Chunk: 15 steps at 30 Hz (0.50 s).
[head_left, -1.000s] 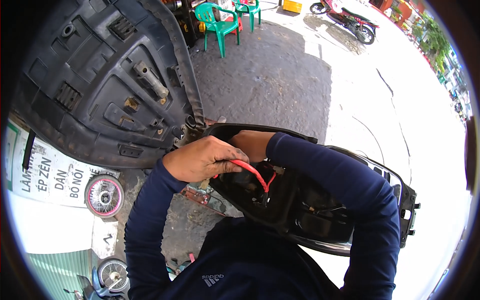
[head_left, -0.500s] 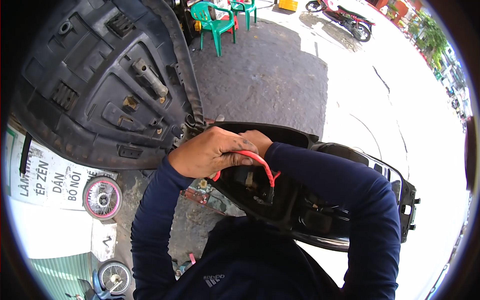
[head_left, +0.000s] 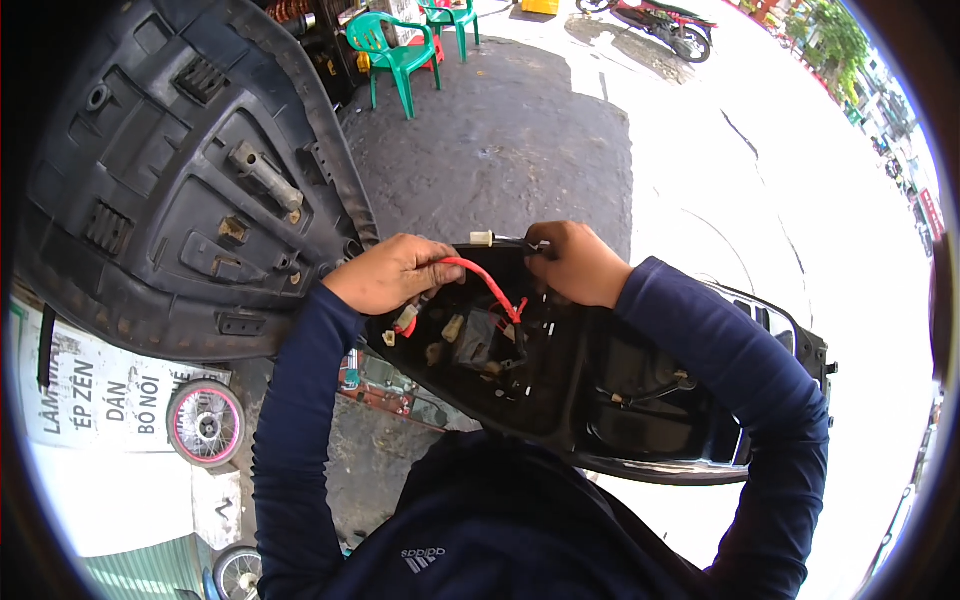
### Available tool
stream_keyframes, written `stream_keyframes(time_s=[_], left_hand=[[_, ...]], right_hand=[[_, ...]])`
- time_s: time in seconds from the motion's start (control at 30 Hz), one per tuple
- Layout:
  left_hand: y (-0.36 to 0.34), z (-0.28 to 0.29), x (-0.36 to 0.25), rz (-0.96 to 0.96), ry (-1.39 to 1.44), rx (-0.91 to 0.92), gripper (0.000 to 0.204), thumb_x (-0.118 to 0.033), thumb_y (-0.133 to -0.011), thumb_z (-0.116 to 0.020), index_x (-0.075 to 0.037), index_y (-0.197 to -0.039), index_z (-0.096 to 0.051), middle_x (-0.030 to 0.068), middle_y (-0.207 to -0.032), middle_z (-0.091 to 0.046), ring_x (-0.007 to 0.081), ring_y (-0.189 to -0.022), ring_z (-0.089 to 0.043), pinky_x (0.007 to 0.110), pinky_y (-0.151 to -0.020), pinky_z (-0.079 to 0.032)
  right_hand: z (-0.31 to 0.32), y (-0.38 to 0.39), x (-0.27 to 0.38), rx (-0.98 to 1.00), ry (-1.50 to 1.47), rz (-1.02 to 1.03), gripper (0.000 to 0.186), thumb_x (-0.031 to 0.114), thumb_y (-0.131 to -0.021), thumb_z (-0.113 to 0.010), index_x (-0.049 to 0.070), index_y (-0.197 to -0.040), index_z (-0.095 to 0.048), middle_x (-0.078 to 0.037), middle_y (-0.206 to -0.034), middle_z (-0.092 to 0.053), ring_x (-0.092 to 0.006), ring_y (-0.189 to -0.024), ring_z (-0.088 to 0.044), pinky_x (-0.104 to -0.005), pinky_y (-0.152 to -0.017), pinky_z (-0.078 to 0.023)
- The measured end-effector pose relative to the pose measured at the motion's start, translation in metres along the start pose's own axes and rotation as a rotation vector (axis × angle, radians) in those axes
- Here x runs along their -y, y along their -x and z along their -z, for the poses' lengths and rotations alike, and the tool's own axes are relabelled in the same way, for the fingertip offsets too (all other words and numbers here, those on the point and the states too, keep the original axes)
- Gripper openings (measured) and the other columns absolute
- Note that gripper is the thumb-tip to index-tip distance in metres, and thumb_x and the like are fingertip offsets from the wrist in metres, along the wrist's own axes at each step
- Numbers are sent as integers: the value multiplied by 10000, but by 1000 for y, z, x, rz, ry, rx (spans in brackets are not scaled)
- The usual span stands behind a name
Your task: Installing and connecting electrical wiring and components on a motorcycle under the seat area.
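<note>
Over the open black underseat compartment [head_left: 575,400] of a motorbike, my left hand [head_left: 390,272] pinches a thick red cable [head_left: 488,281] between thumb and fingers. The cable arches right and drops into the compartment. Below that hand hang small pale plug connectors [head_left: 408,318]. At the far rim, my right hand [head_left: 585,262] is closed on a dark wire, which ends in a white connector [head_left: 482,238] pointing left. Inside the compartment lie a greyish boxy part [head_left: 482,340], another pale connector [head_left: 453,328] and loose wires.
The raised seat [head_left: 150,230] shows its black ribbed underside at the left. Beyond it stand green plastic chairs [head_left: 400,58] on dark pavement. A pink-rimmed wheel [head_left: 206,423] leans by a white sign [head_left: 95,400]. A red motorbike [head_left: 665,20] is parked far off.
My right hand has come away from my left, moving right along the far rim with the wire and white connector now showing. More of the compartment's inside is exposed. The view has shifted slightly.
</note>
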<state>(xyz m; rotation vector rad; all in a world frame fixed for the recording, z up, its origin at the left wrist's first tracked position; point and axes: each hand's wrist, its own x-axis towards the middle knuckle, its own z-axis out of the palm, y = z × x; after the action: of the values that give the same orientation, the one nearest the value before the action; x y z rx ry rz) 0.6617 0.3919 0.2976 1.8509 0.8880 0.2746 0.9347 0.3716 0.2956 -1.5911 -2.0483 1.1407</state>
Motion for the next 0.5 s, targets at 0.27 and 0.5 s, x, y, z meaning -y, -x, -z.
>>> stream_keyframes(time_s=[0.27, 0.5], left_hand=[[-7, -19, 21, -172, -677, -79, 308, -132, -846, -698, 19, -1110, -652, 204, -1003, -672, 389, -979, -642, 449, -861, -510], [-19, -72, -5, -429, -968, -119, 460, -110, -759, -721, -118, -1214, -652, 73, -1242, -574, 291, -1202, -537, 430, -998, -453]], right_hand=[[-2, -9, -7, -41, -111, 100, 166, 103, -955, -609, -15, -1068, -643, -80, -711, -698, -137, -538, -644, -291, -508, -522], [-1, -8, -7, -71, -87, 171, 207, 108, -909, -611, -2, -1080, -653, -135, -799, -724, -269, -736, -710, -384, -696, -556]])
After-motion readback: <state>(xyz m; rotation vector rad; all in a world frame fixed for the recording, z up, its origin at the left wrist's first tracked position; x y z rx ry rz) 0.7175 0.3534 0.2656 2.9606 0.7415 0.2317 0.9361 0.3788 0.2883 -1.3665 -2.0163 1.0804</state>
